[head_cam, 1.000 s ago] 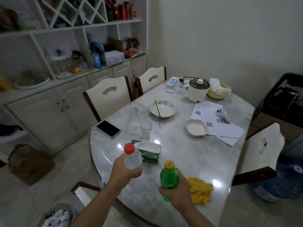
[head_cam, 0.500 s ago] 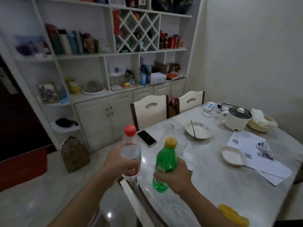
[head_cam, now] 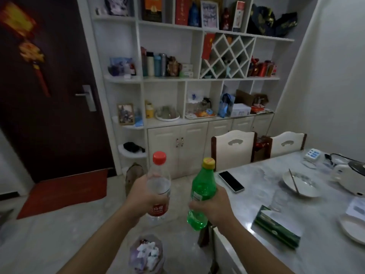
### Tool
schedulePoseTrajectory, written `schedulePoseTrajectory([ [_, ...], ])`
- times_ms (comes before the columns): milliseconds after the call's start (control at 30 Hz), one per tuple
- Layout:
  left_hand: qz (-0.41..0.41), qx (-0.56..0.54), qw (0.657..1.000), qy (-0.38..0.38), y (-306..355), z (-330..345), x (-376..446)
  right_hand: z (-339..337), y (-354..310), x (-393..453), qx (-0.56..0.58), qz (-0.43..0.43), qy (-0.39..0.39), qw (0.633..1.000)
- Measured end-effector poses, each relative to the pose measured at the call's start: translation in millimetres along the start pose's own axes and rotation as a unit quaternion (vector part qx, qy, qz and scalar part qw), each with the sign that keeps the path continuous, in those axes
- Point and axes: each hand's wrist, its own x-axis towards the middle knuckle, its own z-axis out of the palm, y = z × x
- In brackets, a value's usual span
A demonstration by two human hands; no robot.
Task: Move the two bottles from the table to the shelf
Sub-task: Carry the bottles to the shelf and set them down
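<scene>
My left hand (head_cam: 146, 196) grips a clear water bottle (head_cam: 159, 180) with a red cap and red label, held upright in the air. My right hand (head_cam: 213, 204) grips a green soda bottle (head_cam: 201, 190) with a yellow cap, also upright, just right of the clear one. Both bottles are off the marble table (head_cam: 262, 180), which lies to the right. The white shelf unit (head_cam: 183, 81) stands ahead against the wall, its open compartments crowded with flasks, boxes and trays.
Two white chairs (head_cam: 235, 149) stand between table and cabinet. A phone (head_cam: 230, 181), bowl with chopsticks (head_cam: 300, 183), green tissue box (head_cam: 276, 230) and kettle lie on the table. A waste bin (head_cam: 147, 254) sits on the floor below my hands. A dark door (head_cam: 49, 86) is at left.
Both bottles were lifted off the table and carried left. The view has swung from the table towards the shelf unit and the door.
</scene>
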Motion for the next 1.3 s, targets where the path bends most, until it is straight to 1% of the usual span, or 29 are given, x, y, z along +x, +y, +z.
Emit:
schedulePoseTrajectory([
  [167, -0.019, -0.014, 0.998, 0.050, -13.6, -54.0, 8.1, 57.3, -14.8, 15.8, -0.002, -0.011, -0.021, 1.000],
  [400, -0.055, -0.039, 0.994, 0.088, -34.0, -92.8, 54.4, 106.9, -30.1, 69.7, -0.009, -0.018, -0.069, 0.997],
  [500, -0.069, -0.036, 0.993, 0.090, -37.2, -99.2, 88.5, 121.4, -33.8, 105.2, 0.000, -0.016, -0.082, 0.996],
  [667, -0.068, -0.044, 0.993, 0.082, -34.0, -106.5, 159.0, 142.3, -39.3, 181.9, 0.019, -0.031, -0.095, 0.995],
  [933, -0.073, -0.041, 0.988, 0.127, -24.5, -132.1, 262.4, 176.2, -59.9, 291.4, 0.004, -0.047, -0.137, 0.989],
  [1167, -0.092, -0.049, 0.988, 0.116, -46.4, -178.9, 360.4, 224.6, -65.7, 374.3, 0.008, -0.029, -0.122, 0.992],
  [1300, -0.100, -0.032, 0.989, 0.101, -61.1, -213.0, 424.3, 266.2, -70.3, 423.0, 0.017, -0.015, -0.078, 0.997],
])
